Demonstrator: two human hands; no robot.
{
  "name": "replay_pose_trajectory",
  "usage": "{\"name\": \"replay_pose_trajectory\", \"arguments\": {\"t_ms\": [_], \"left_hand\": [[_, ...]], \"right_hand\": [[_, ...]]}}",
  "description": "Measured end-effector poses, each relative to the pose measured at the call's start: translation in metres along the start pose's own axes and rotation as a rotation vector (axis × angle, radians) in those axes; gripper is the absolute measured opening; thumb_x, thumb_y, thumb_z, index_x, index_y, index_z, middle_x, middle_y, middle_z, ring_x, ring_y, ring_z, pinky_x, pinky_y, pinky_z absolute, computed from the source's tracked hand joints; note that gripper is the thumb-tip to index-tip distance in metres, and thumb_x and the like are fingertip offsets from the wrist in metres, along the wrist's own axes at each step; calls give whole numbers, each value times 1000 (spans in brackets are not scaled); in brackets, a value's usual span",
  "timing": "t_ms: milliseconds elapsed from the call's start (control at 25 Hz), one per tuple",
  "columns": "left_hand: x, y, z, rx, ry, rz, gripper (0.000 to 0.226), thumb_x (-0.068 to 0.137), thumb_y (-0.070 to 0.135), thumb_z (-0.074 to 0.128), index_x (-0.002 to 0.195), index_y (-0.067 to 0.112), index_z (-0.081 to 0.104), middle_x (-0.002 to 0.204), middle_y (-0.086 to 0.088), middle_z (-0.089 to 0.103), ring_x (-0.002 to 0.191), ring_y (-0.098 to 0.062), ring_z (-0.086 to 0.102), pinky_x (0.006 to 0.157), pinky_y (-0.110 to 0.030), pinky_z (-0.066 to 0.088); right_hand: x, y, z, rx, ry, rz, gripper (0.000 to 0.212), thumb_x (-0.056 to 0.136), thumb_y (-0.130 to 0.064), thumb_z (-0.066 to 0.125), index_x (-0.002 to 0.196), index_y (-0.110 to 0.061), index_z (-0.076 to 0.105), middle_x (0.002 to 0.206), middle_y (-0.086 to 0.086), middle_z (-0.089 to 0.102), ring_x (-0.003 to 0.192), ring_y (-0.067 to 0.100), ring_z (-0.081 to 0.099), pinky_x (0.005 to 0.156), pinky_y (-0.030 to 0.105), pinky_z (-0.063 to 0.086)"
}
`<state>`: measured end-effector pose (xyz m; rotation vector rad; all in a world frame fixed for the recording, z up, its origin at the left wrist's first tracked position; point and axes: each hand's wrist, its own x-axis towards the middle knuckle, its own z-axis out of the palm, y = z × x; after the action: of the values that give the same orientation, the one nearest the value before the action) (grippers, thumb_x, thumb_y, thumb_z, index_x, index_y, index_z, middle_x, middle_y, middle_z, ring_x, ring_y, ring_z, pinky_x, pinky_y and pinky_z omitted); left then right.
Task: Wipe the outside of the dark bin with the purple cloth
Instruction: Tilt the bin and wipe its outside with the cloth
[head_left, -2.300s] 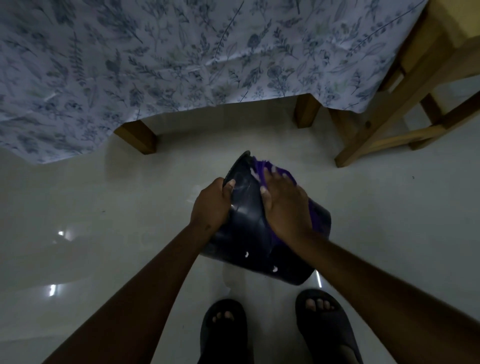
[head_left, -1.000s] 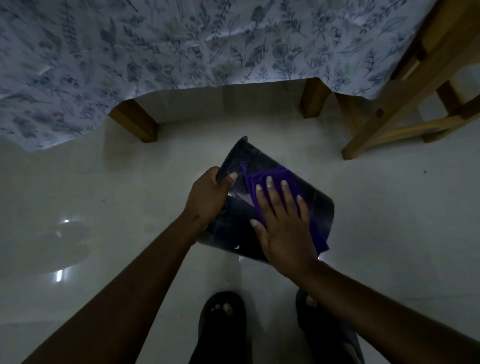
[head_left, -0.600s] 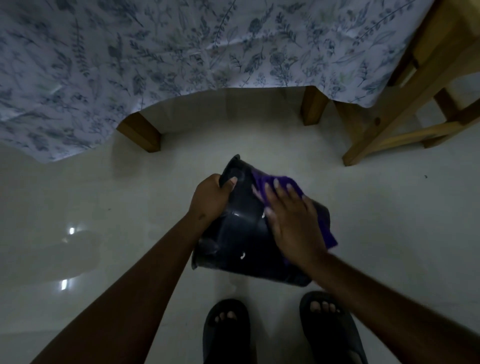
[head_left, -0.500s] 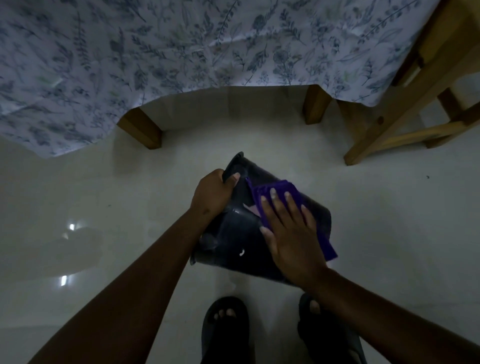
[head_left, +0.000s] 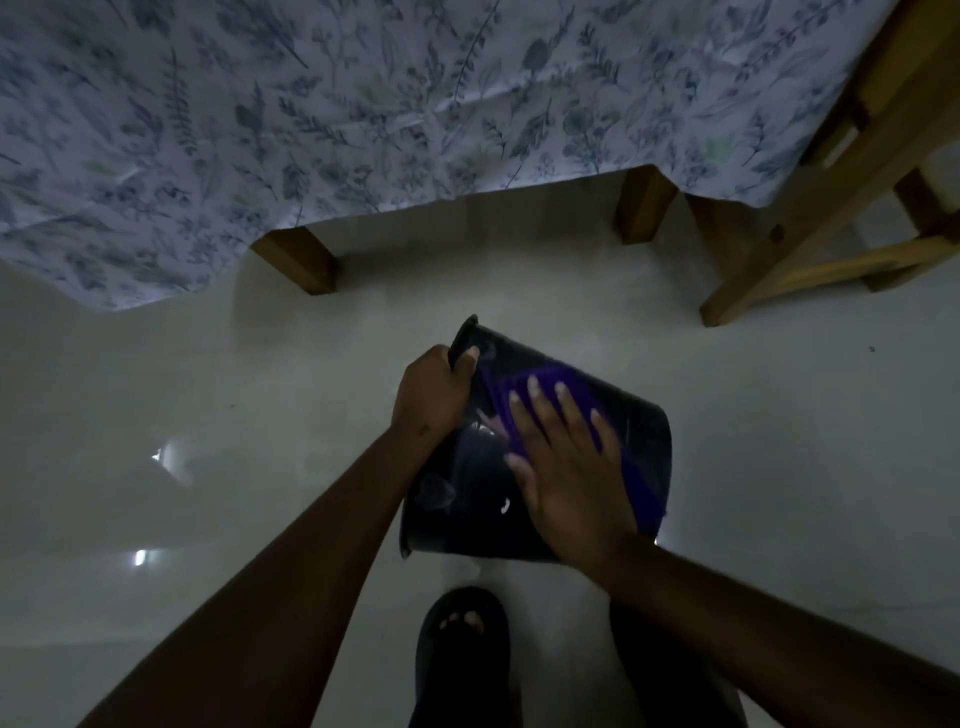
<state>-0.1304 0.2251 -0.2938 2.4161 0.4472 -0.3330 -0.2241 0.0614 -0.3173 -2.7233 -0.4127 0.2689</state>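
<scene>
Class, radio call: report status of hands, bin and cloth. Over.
Left hand grips bin rim, bin tipped sideways. Right hand flat, pressing purple cloth on bin's outer wall. Nothing in the way; table leg stands apart.

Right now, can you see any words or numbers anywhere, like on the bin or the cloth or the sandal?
None: no words, numbers or brand marks can be read anywhere.
Dark bin: only pale glare spots and reflections, no label.
Purple cloth: plain.
Bedsheet: a leaf and flower print, no letters.
Sandal: too dark to tell.
Right hand and left hand cover part of the bin, so a mark could be hidden.
</scene>
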Motion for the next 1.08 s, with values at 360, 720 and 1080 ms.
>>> {"name": "replay_pose_trajectory", "arguments": {"t_ms": [360, 720, 1080], "left_hand": [[-2, -2, -1, 23, -6, -22, 43, 96, 43, 46, 83, 4, 60, 84, -15, 65, 83, -32, 63, 66, -30, 42], [-48, -5, -10, -171, -21, 53, 33, 94, 40, 53, 112, 13, 55, 94, 4, 60, 78, -8, 56, 57, -8, 41], [-13, 6, -3, -111, 13, 61, 32, 97, 38, 47, 99, 7, 55, 89, -4, 60, 78, -20, 57, 59, -25, 41]], "right_hand": [[-19, -14, 6, -26, 35, 123, 61, 96, -45, 23, 151, -17, 21, 159, 5, 20, 147, 26, 17, 117, 44, 16], [59, 38, -15, 172, 68, 145, 50, 102, -35, 21, 147, -19, 33, 151, 4, 42, 140, 21, 37, 115, 42, 30], [40, 22, -10, 52, 67, 116, 54, 99, -41, 17, 150, -22, 25, 157, 1, 29, 146, 21, 24, 116, 45, 23]]}}
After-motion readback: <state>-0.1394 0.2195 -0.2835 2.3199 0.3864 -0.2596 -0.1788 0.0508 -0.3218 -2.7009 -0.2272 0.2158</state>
